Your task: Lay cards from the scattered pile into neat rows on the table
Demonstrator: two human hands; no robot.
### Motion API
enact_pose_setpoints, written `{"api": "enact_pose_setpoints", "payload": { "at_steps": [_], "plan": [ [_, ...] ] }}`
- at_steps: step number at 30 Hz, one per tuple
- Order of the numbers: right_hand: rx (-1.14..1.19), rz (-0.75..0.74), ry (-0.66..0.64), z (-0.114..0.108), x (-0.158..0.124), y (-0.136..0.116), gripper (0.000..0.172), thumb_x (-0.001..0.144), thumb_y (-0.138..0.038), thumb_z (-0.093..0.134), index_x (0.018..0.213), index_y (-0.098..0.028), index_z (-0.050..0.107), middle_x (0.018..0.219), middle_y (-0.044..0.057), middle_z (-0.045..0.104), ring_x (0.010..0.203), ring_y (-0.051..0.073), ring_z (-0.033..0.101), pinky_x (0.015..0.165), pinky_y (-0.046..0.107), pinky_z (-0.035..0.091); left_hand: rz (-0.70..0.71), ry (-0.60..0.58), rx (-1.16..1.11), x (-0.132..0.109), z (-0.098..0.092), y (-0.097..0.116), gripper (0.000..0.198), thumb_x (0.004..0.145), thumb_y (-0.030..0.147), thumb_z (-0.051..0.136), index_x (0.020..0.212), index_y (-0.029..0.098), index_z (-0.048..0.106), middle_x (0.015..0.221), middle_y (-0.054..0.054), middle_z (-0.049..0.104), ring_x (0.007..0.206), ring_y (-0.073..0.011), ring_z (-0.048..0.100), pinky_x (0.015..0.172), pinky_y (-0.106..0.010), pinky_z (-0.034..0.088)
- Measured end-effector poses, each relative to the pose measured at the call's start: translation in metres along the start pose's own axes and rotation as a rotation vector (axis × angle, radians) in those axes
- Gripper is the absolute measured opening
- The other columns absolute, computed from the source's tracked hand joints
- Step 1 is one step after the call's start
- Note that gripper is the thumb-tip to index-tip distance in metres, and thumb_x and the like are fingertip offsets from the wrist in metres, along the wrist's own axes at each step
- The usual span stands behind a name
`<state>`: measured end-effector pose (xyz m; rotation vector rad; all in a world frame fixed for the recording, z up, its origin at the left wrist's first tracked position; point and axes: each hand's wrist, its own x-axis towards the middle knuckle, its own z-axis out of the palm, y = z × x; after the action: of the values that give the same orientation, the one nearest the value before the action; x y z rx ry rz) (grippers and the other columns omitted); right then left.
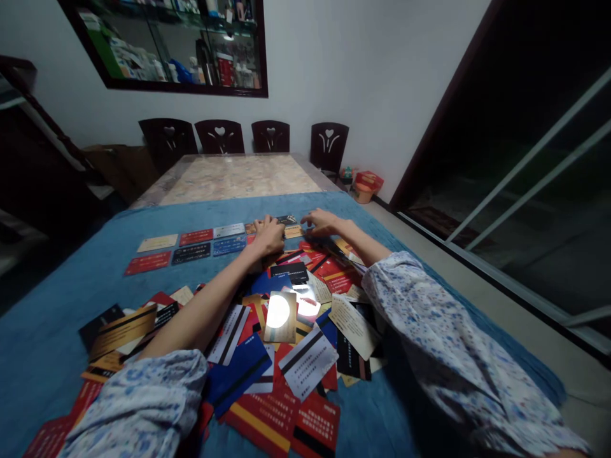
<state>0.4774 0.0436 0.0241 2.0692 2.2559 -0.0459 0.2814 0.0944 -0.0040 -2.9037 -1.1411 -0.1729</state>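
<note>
My left hand [270,236] rests over two rows of laid-out cards, fingers bent down onto them; its fingertips are hidden. Just right of it lies a gold card [293,232], with a black card [286,220] behind. Beside the gold card's right end, my right hand [321,222] has its fingers apart and nothing visible in them. Leftward in the rows are a blue card [230,245], a silver card [229,230], a dark card [191,253] and red cards. Below my wrists spreads a loose heap with a white striped card [308,362] and a shiny gold card [280,318].
More cards [121,331] lie around and under my left forearm. A blue cloth [119,222] covers the near table; the stone-patterned tabletop [238,172] shows beyond. Dark chairs [219,137] stand at the far end, and a red box [370,180] sits on the floor.
</note>
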Motion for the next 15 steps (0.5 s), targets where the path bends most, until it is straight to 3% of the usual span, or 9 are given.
{"api": "enact_pose_setpoints", "payload": {
  "at_steps": [9, 15],
  "plan": [
    [-0.032, 0.025, 0.042, -0.007, -0.044, 0.006, 0.040, 0.090, -0.026, 0.058, 0.129, -0.023, 0.068, 0.123, 0.009, 0.069, 0.116, 0.025, 0.056, 0.085, 0.030, 0.043, 0.036, 0.045, -0.042, -0.010, -0.004, 0.017, 0.033, 0.087, 0.021, 0.050, 0.113, 0.021, 0.070, 0.130, -0.015, 0.058, 0.131, -0.0361, 0.038, 0.105, -0.057, 0.030],
    [-0.046, 0.057, 0.068, -0.004, -0.071, 0.009, 0.036, 0.093, -0.025, 0.056, 0.126, -0.022, 0.069, 0.124, 0.010, 0.067, 0.116, 0.026, 0.054, 0.086, 0.032, 0.042, 0.120, 0.060, -0.092, -0.015, -0.009, 0.039, 0.036, 0.084, 0.020, 0.054, 0.116, 0.020, 0.070, 0.129, -0.016, 0.059, 0.130, -0.0377, 0.037, 0.104, -0.059, 0.028]
  ]
}}
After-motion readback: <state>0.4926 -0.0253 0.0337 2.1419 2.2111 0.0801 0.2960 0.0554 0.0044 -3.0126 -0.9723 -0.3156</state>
